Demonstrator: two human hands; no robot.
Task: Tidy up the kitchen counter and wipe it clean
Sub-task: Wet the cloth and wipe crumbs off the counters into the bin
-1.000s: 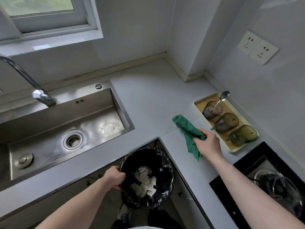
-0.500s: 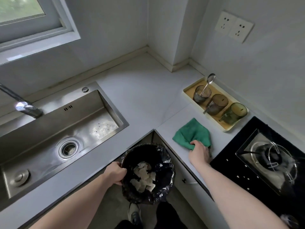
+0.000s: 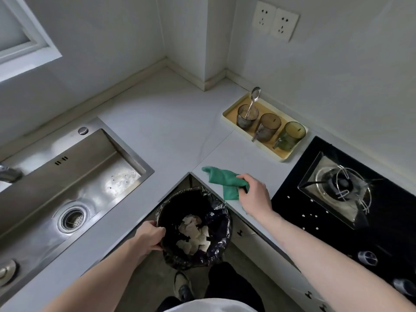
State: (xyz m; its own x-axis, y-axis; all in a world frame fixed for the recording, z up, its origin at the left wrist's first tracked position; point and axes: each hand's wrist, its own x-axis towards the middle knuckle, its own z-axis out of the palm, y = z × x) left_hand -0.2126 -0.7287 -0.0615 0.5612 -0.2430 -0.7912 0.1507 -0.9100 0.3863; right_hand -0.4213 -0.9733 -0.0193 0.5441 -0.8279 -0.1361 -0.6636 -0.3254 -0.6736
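Note:
A green cloth (image 3: 221,179) lies bunched on the pale counter (image 3: 171,122) near its inner corner edge. My right hand (image 3: 253,195) grips the cloth's right end, fingers curled round it. Below the counter edge hangs a black bin (image 3: 171,212) lined with a black bag, with several pale scraps inside. My left hand (image 3: 149,238) holds the bin by its left rim.
A yellow tray (image 3: 229,109) with three glass mugs and a spoon (image 3: 253,102) sits by the right wall. A black gas hob (image 3: 337,188) lies to the right, a steel sink (image 3: 74,183) to the left. Wall sockets (image 3: 275,21) are above the tray.
My right hand has dragged the green cloth from beside the tray toward the counter edge above the bin, and the cloth is bunched again. My left hand keeps holding the bin.

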